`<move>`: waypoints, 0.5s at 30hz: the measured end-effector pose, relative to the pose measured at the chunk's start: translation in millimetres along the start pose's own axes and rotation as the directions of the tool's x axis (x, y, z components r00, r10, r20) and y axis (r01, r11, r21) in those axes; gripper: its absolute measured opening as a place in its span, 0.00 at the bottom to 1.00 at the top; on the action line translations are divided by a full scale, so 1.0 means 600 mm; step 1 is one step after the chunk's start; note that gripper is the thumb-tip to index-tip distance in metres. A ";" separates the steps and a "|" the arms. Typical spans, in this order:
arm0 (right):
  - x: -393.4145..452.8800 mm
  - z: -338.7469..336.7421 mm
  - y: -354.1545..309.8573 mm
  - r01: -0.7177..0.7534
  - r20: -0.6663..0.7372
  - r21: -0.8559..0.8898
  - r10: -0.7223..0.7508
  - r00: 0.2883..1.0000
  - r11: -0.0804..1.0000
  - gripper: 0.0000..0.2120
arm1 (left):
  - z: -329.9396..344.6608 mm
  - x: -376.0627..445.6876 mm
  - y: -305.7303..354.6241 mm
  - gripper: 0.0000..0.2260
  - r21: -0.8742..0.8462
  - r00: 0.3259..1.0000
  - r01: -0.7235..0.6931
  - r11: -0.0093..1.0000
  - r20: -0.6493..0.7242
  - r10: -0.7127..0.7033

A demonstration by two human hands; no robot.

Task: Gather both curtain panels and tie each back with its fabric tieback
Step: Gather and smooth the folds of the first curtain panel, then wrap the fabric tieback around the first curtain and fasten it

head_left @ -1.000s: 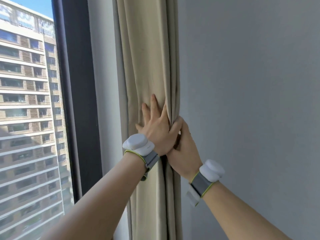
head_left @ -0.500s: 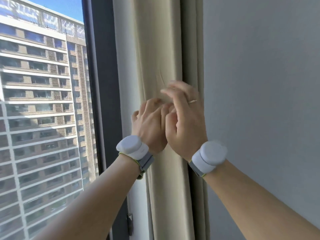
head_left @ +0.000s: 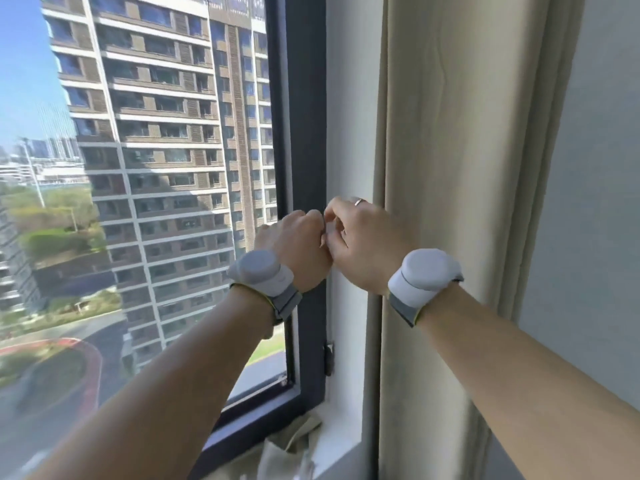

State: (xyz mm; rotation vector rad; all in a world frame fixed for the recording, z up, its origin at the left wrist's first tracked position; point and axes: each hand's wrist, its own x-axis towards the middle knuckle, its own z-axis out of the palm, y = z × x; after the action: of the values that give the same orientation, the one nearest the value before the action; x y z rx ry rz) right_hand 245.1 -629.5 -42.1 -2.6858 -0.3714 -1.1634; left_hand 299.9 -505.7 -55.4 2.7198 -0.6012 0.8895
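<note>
The beige curtain panel (head_left: 450, 161) hangs in bunched folds at the right, between the white window reveal and the grey wall. Both hands are raised just left of it, in front of the dark window frame. My left hand (head_left: 298, 247) is curled into a fist. My right hand (head_left: 367, 244), with a ring on one finger, is curled too and its fingertips touch the left knuckles. Neither hand touches the curtain, and I see nothing held in them. A loose piece of beige fabric (head_left: 287, 448) lies crumpled on the sill below; no tieback shows around the panel.
The dark window frame (head_left: 304, 126) stands upright left of the white reveal (head_left: 349, 133), with a small metal fitting (head_left: 329, 358) low on it. A grey wall (head_left: 606, 202) lies right of the curtain. High-rise buildings show through the glass.
Both hands let go of the curtain folds, moved left off the panel and curled shut against each other. My view has swung left, showing more window.
</note>
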 end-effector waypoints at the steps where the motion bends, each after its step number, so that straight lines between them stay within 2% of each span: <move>1: -0.005 0.017 -0.006 -0.006 0.055 -0.009 0.006 0.998 1.000 0.08 | 0.006 -0.013 -0.011 0.11 0.025 1.000 0.017 1.000 0.019 -0.017; 3: -0.019 0.058 -0.019 -0.002 0.142 0.013 0.000 0.990 1.000 0.08 | 0.028 -0.041 -0.039 0.11 0.070 0.995 0.056 0.996 0.079 -0.062; 10: -0.068 0.165 -0.046 -0.028 0.292 0.058 0.010 0.956 0.998 0.09 | 0.100 -0.111 -0.098 0.14 0.121 0.970 0.137 0.983 0.186 -0.158; 15: -0.122 0.255 -0.058 -0.038 0.417 0.087 -0.002 0.909 0.995 0.09 | 0.178 -0.179 -0.134 0.13 0.138 0.924 0.216 0.967 0.291 -0.248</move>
State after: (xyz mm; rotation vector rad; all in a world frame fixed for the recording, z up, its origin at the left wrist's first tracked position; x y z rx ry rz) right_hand 291.3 -566.2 -196.5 -2.8315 -0.4481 -0.5367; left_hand 311.7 -434.8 -211.1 2.9684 -0.2775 0.4560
